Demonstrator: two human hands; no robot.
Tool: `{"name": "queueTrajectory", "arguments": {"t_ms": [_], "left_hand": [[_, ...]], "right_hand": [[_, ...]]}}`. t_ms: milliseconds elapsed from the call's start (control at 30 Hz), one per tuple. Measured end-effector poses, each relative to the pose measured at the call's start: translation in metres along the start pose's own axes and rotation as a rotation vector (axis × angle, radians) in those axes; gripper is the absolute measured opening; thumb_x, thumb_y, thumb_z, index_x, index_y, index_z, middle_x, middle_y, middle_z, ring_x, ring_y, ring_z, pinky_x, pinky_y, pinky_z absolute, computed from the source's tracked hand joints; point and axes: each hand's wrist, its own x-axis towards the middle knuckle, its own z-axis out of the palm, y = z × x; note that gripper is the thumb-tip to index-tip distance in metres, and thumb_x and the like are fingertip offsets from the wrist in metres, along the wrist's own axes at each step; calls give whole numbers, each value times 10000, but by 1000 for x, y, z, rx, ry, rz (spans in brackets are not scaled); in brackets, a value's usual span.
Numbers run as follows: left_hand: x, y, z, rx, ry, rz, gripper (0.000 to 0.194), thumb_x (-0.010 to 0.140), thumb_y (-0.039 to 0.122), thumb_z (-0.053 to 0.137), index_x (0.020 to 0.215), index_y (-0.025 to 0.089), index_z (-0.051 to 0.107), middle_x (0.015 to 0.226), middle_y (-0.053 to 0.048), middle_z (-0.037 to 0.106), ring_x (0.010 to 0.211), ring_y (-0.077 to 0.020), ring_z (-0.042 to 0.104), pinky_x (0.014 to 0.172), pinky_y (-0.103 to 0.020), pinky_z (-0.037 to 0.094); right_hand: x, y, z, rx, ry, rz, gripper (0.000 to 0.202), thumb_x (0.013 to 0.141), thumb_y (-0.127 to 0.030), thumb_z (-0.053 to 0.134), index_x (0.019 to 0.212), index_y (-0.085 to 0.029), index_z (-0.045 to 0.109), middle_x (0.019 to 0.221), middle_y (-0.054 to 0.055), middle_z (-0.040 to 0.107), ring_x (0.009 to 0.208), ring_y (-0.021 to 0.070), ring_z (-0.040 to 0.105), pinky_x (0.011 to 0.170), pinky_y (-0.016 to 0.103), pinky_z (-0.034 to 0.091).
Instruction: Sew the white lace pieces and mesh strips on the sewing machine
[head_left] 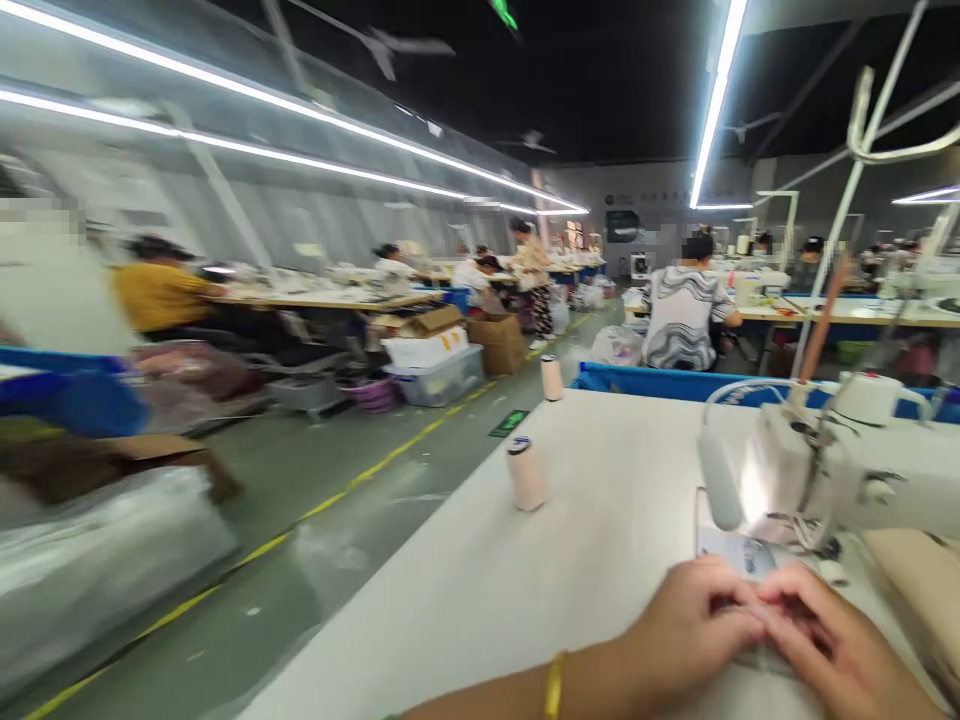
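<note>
My left hand (pixel 694 612) and my right hand (pixel 836 635) meet at the fingertips just in front of a white sewing machine (pixel 787 465). Both are closed in a pinch, and whatever lies between the fingers is too small and blurred to make out. Under and behind the fingers is the machine's metal plate (pixel 739 550). A pale lamp head (pixel 718 482) on a bent neck hangs left of the needle area. Folded beige fabric (pixel 919 585) rests to the right of my right hand.
Two pale pink thread cones (pixel 527 478) stand along the left side of the white table (pixel 600 500). A blue cloth trough (pixel 637 380) runs behind it. To the left lies an aisle with a yellow floor line (pixel 360 480), boxes and plastic bags. Several people sit at other tables.
</note>
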Motion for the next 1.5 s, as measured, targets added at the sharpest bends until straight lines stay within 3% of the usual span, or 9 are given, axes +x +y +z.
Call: {"name": "queueTrajectory", "arguments": {"t_ms": [100, 500, 800, 967, 1033, 1100, 1233, 1367, 1500], "left_hand": [[1, 11, -8, -30, -51, 16, 214, 842, 403, 675, 799, 211, 759, 879, -39, 695, 878, -224, 611, 840, -325, 462], [7, 6, -13, 133, -64, -27, 382, 905, 578, 620, 805, 229, 741, 816, -19, 641, 761, -208, 546, 681, -297, 420], [4, 16, -11, 320, -201, 6, 450, 926, 519, 509, 609, 230, 371, 668, 15, 465, 719, -198, 471, 669, -303, 379], [15, 3, -8, 699, -17, 210, 250, 870, 330, 556, 659, 231, 465, 709, -9, 593, 707, -221, 523, 676, -327, 371], [18, -8, -6, 777, 143, 410, 112, 865, 237, 558, 753, 226, 558, 794, -21, 642, 733, -221, 545, 698, -331, 381], [18, -16, -5, 826, 239, 647, 193, 897, 111, 494, 782, 228, 596, 815, -19, 661, 744, -207, 550, 742, -343, 389], [16, -18, -9, 907, 120, 859, 331, 950, 3, 446, 783, 226, 625, 728, 5, 672, 694, -188, 557, 741, -338, 393], [14, -16, -14, 902, 64, 855, 285, 979, 30, 494, 919, 230, 688, 800, 1, 723, 721, -204, 617, 721, -343, 404], [14, -18, -13, 903, 117, 857, 309, 1025, 66, 457, 898, 229, 688, 837, -8, 746, 724, -204, 630, 721, -353, 423]], "right_hand": [[5, -20, -7, -60, -111, -13, 303, 1041, -527, 578, 1026, -250, 700, 909, 44, 661, 793, 220, 606, 729, 336, 506], [15, -29, -10, -57, -95, -24, 84, 915, -202, 667, 884, -225, 593, 802, -37, 589, 728, 148, 501, 665, 260, 380], [2, -44, -4, -203, -51, 102, 147, 875, -147, 675, 815, -227, 568, 793, -26, 603, 775, 177, 532, 700, 284, 389], [19, -31, 4, -449, -11, 87, 230, 848, -57, 630, 752, -224, 503, 783, -11, 594, 801, 199, 525, 770, 327, 365], [24, -28, 4, -453, -6, 88, 232, 854, -52, 617, 763, -230, 500, 794, -7, 590, 804, 204, 526, 757, 321, 362], [28, -28, 3, -449, -15, 84, 236, 862, -50, 610, 771, -235, 495, 787, -15, 585, 786, 196, 534, 736, 309, 366], [27, -27, -2, -438, -30, 72, 207, 908, -81, 614, 812, -235, 516, 843, -11, 625, 798, 187, 563, 749, 306, 397], [17, -19, -7, -436, -43, -4, 74, 970, -157, 625, 973, -227, 598, 936, 22, 655, 873, 212, 591, 787, 322, 439], [10, -13, -12, -502, -69, -141, 166, 998, -169, 586, 1125, -227, 676, 1047, 65, 651, 911, 230, 579, 805, 341, 459]]}}
